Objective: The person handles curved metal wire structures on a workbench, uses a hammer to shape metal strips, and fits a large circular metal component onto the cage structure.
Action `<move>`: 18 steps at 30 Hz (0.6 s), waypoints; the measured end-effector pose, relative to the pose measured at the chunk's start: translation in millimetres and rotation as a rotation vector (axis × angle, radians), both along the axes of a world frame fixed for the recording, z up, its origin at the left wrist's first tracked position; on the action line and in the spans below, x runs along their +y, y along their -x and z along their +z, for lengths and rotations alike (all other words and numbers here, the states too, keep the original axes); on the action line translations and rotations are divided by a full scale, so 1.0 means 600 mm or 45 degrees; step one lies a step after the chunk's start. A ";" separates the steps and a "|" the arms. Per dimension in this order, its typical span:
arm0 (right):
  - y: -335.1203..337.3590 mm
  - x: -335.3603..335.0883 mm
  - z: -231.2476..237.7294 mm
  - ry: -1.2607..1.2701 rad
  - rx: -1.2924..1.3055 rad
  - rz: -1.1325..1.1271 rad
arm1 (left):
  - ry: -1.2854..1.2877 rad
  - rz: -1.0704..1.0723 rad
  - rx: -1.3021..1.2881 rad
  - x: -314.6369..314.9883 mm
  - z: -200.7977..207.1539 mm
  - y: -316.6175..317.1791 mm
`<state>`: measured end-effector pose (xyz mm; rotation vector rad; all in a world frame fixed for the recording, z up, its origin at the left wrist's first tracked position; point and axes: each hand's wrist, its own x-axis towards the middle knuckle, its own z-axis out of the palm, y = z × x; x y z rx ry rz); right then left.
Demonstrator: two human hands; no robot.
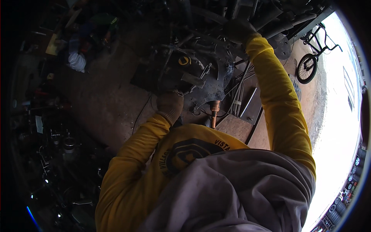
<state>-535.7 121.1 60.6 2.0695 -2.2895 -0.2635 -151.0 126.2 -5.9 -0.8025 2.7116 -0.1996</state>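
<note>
Both my hands wear dark work gloves below yellow sleeves. My left hand (170,103) is at the near left edge of a cluttered dark metal work table (210,94); its fingers are hidden from above. Beside it lie a flat rectangular metal piece (193,80) and thin metal bars. A yellow and black tape measure (184,60) rests farther back on the table. Stretched far forward, my right hand (239,31) is among dark metal bars and tubes (270,21) at the back right. Shadow hides its fingers and whatever they touch.
An orange-bodied power tool (215,110) hangs at the table's near edge. Long thin rods (236,98) and a bright tube (248,102) lie to its right. A bicycle (309,65) stands by the bright doorway. Another person (91,36) is at far left, near dark, cluttered equipment (63,143).
</note>
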 end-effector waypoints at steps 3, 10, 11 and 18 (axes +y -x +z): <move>-0.039 0.013 0.079 0.140 0.155 -0.086 | 0.008 -0.001 0.056 -0.001 -0.005 -0.008; -0.099 0.120 0.206 0.289 -0.067 -0.440 | 0.010 -0.005 0.260 -0.003 -0.018 -0.010; -0.091 0.139 0.184 0.720 -0.291 -0.317 | 0.022 -0.020 0.235 -0.005 -0.021 -0.013; -0.223 0.274 0.081 1.268 -1.218 -0.438 | -0.305 -0.147 0.569 0.008 0.060 -0.034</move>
